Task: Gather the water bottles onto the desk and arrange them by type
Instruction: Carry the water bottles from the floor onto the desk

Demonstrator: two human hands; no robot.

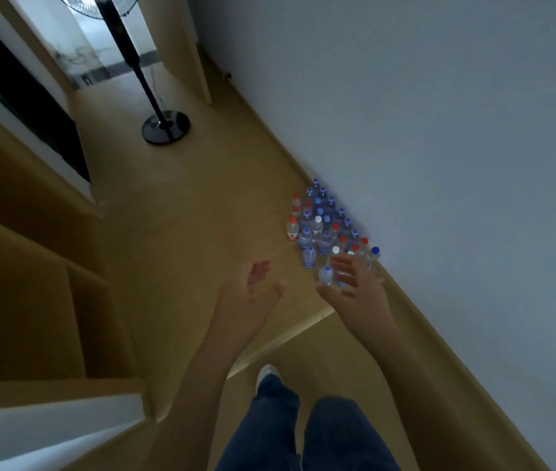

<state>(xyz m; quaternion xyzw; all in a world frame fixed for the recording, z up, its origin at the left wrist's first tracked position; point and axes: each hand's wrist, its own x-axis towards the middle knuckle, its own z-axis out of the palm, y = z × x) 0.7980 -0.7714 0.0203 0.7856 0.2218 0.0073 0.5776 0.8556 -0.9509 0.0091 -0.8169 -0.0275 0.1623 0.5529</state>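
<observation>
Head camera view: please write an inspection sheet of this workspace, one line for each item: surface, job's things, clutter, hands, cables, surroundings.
Surface: wooden floor; no desk top clearly seen.
Job's things: cluster of water bottles standing on the floor against the white wall; blue, red and white caps are mixed together.
Clutter: nothing seen.
Hands: left hand open, fingers relaxed, holding nothing; right hand open, reaching over the nearest bottles, no grip visible.
Cables: thin cord near the fan pole, dim.
Surroundings: black standing fan, doorway behind it, wooden furniture at left, person's jeans and shoe below.
</observation>
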